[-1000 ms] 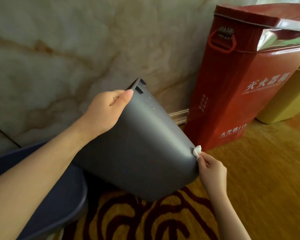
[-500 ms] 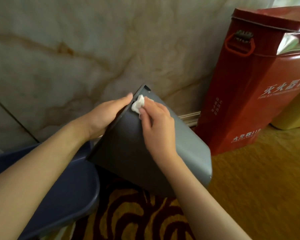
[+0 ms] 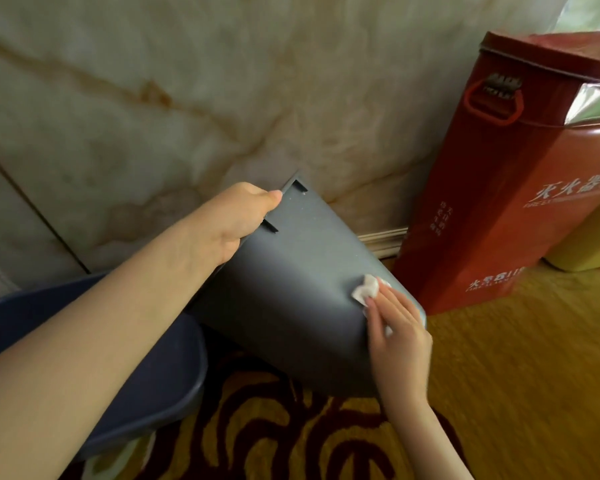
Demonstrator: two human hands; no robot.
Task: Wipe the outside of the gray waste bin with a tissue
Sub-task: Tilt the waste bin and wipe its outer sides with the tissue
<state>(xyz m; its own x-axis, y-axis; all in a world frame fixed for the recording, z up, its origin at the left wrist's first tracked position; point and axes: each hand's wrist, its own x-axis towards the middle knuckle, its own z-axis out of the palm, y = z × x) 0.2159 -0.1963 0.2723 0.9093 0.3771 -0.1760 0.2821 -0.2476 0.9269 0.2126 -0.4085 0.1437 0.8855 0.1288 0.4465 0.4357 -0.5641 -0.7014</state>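
Marble-veined beige wall (image 3: pixel 153 98) behind, yellow carpet with dark red swirls (image 3: pixel 291 427) underfoot. The gray plastic waste bin (image 3: pixel 291 289) is tipped over at a slant, rim up toward the wall, base down near the carpet, its outer side facing me. My left hand (image 3: pixel 236 220) grips the bin's rim at the upper edge, fingers curled over and out of sight inside, thumb along the outside. My right hand (image 3: pixel 395 323) lies fairly flat and open on the bin's outer side near its right edge, fingers pressing a small crumpled white tissue (image 3: pixel 366 289) against the plastic. A dark blue rounded plastic tub (image 3: pixel 160 358) sits just beside the bin at lower left. A tall red metal fire-extinguisher box (image 3: pixel 499 202) stands against the wall to the right, with a yellow container (image 3: pixel 589 244) beyond it.
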